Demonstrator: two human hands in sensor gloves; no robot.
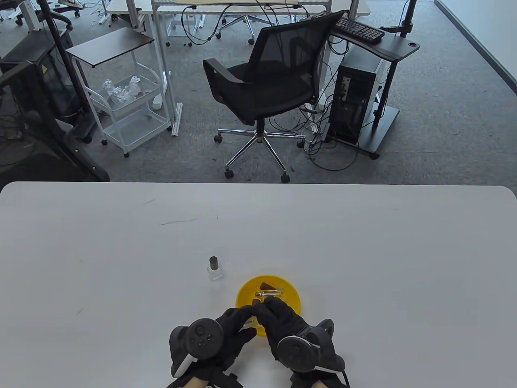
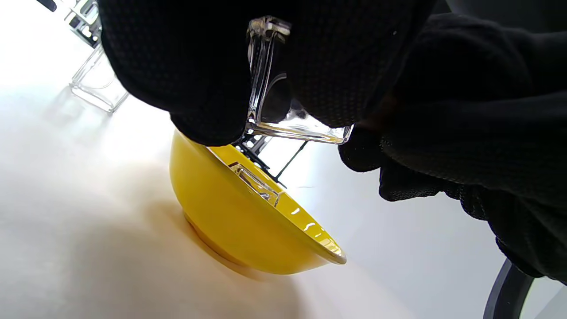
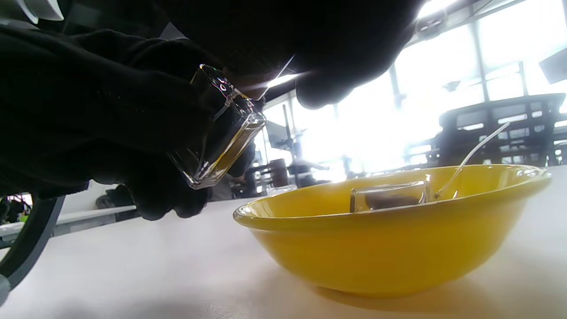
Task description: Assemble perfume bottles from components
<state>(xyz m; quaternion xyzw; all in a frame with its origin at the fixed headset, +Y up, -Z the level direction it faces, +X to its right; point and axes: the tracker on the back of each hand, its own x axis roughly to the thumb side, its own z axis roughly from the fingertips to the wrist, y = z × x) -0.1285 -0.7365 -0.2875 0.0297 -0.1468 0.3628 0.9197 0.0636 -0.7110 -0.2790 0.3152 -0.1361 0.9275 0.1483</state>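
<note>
The table (image 1: pixel 121 250) is white and broad, with a few faint scuffs; beyond its far edge lies grey carpet with a black chair (image 1: pixel 270 85), a white cart (image 1: pixel 129 113), a PC tower (image 1: pixel 355 101) and trailing cables; bright windows wash out the right wrist view.

The yellow bowl (image 1: pixel 291 293) sits near the front edge, likely as a bin that keeps loose parts from rolling off; inside lie a clear glass piece and a thin dip tube, with at least 1 dark piece beside them.

Both hands meet just over the bowl's near rim, close to the parts supply; the left hand (image 1: pixel 232 329) curls round a clear square bottle (image 2: pixel 283 106), tilted, probably to steady it and present its neck; the right hand (image 1: pixel 282 321) closes in at the bottle's top, fingers bent, though I cannot tell what it pinches, if anything.

1 finished bottle (image 1: pixel 214 270), dark cap on, stands upright left of the bowl, apart from it, seemingly set aside as done.
</note>
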